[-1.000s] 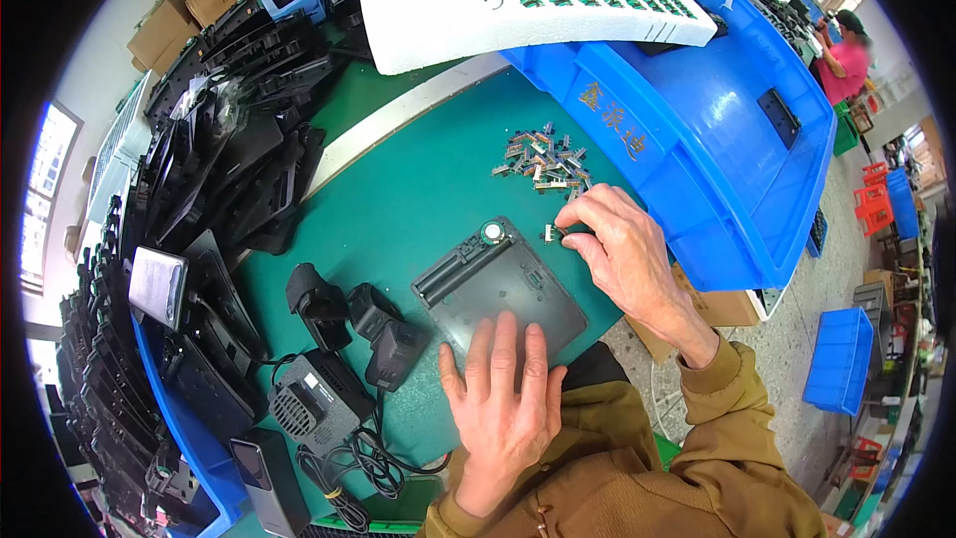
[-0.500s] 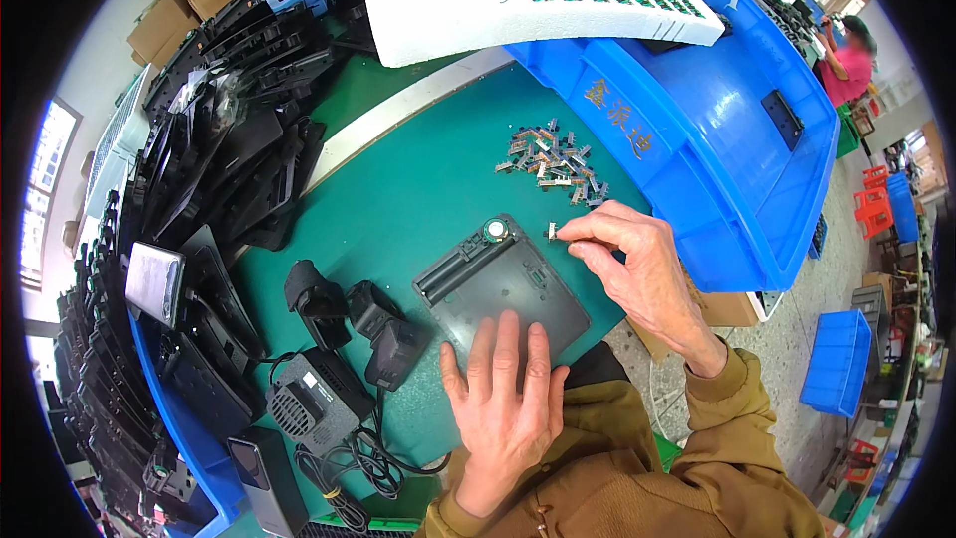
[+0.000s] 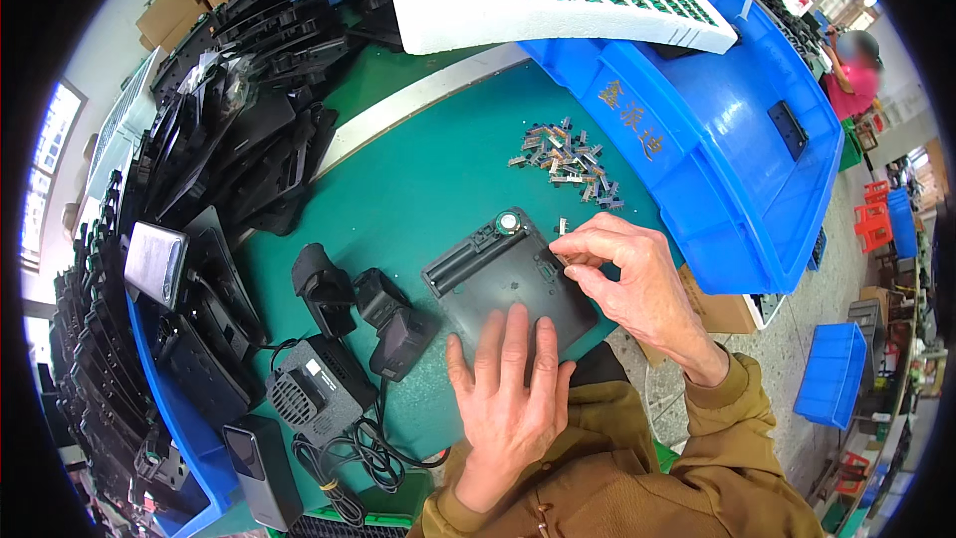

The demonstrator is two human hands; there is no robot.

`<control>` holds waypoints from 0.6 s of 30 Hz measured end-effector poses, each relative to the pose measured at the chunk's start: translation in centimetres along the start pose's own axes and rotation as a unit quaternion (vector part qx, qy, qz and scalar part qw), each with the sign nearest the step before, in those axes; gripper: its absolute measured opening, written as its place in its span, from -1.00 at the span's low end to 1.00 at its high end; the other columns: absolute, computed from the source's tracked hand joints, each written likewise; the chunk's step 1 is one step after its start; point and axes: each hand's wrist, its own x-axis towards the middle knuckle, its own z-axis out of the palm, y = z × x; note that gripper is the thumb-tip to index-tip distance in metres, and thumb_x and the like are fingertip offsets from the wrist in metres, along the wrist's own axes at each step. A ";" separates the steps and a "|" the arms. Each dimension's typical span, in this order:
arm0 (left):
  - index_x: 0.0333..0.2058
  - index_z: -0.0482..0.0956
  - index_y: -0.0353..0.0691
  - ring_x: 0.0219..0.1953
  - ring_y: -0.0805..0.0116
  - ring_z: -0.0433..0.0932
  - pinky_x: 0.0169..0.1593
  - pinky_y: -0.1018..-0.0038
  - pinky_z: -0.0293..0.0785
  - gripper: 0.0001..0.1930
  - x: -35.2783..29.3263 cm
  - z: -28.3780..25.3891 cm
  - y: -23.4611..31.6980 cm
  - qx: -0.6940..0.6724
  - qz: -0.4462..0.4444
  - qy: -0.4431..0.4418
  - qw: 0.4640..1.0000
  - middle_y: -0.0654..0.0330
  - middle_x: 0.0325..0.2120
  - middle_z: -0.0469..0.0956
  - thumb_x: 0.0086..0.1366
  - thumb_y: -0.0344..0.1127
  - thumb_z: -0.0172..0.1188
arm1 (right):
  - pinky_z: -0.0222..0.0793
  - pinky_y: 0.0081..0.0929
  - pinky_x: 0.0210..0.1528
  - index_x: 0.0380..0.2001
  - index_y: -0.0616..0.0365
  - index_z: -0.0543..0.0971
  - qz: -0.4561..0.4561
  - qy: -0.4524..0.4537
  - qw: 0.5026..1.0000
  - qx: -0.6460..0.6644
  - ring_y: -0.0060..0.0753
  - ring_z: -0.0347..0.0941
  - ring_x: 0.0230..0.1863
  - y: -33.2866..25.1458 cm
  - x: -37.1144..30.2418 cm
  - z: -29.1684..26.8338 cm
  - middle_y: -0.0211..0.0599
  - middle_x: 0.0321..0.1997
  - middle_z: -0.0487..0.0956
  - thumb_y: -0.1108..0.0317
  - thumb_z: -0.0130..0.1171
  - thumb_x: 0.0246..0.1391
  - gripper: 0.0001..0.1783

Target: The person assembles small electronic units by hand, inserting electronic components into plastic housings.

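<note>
A dark rectangular plastic housing (image 3: pixel 490 291) lies on the green mat, with a round white-and-metal part (image 3: pixel 509 222) at its top corner. My left hand (image 3: pixel 510 394) rests flat with fingers spread over the housing's near edge. Over the right edge of the housing, my right hand (image 3: pixel 637 274) is closed in a pinch; whatever is between its fingertips is too small or hidden to make out. One small metal pin component (image 3: pixel 563 226) shows just beyond the right fingertips. Farther off lies a loose pile of similar small components (image 3: pixel 570 161).
A large blue bin (image 3: pixel 687 164) stands at the right, carrying a white foam tray (image 3: pixel 448 15) of green parts. Black plastic parts (image 3: pixel 224 139) are heaped at the left. Black moulded pieces (image 3: pixel 393 324), a speaker-like box with cables (image 3: pixel 319 389) and a power bank (image 3: pixel 261 468) sit nearer.
My right hand has moved slightly toward the housing, and its fingertips now reach over the right edge. The left hand stays flat on the housing. The whole view has shifted a little.
</note>
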 end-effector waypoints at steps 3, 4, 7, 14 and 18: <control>0.10 0.55 -0.20 0.18 -0.02 0.44 0.24 -0.29 0.18 -0.46 -0.2 0.2 -0.2 0.000 0.000 0.000 1.000 -0.01 0.17 0.45 0.16 -0.14 0.34 | 0.53 -0.47 -0.22 -0.17 0.34 0.65 -0.013 -0.029 0.999 -0.039 -0.40 0.62 -0.30 -0.5 0.3 -0.1 -0.18 -0.23 0.62 0.69 0.25 -0.01 -0.72; 0.10 0.54 -0.20 0.20 -0.06 0.41 0.28 -0.27 0.14 -0.42 -0.3 0.2 -0.2 -0.007 -0.001 -0.002 1.000 -0.01 0.19 0.44 0.10 -0.16 0.39 | 0.53 -0.47 -0.22 -0.17 0.34 0.65 -0.015 -0.031 0.999 -0.040 -0.40 0.62 -0.30 -0.5 0.3 -0.1 -0.18 -0.23 0.62 0.69 0.25 -0.01 -0.72; 0.10 0.54 -0.20 0.20 -0.04 0.41 0.28 -0.27 0.14 -0.42 -0.2 0.2 -0.2 -0.010 -0.001 -0.002 1.000 -0.01 0.19 0.44 0.10 -0.16 0.39 | 0.47 -0.24 -0.33 -0.22 0.29 0.64 -0.038 -0.011 0.999 -0.024 -0.02 0.57 -0.35 -0.5 0.4 0.2 -0.09 -0.31 0.57 0.59 0.26 0.00 -0.79; 0.10 0.54 -0.20 0.20 -0.03 0.41 0.26 -0.26 0.15 -0.42 -0.2 0.2 -0.2 -0.011 -0.005 -0.002 1.000 0.00 0.19 0.43 0.08 -0.17 0.40 | 0.44 -0.11 -0.30 -0.23 0.31 0.62 -0.056 -0.056 0.994 -0.073 0.06 0.54 -0.33 -0.8 0.7 0.5 -0.05 -0.29 0.54 0.57 0.26 0.00 -0.79; 0.09 0.56 -0.19 0.20 -0.03 0.41 0.25 -0.26 0.16 -0.42 -0.2 0.3 -0.2 -0.014 -0.005 0.002 1.000 0.01 0.20 0.42 0.06 -0.17 0.41 | 0.43 -0.07 -0.30 -0.23 0.31 0.61 -0.074 -0.064 0.987 -0.131 0.10 0.53 -0.32 -1.0 0.7 0.7 -0.03 -0.27 0.52 0.58 0.26 -0.01 -0.78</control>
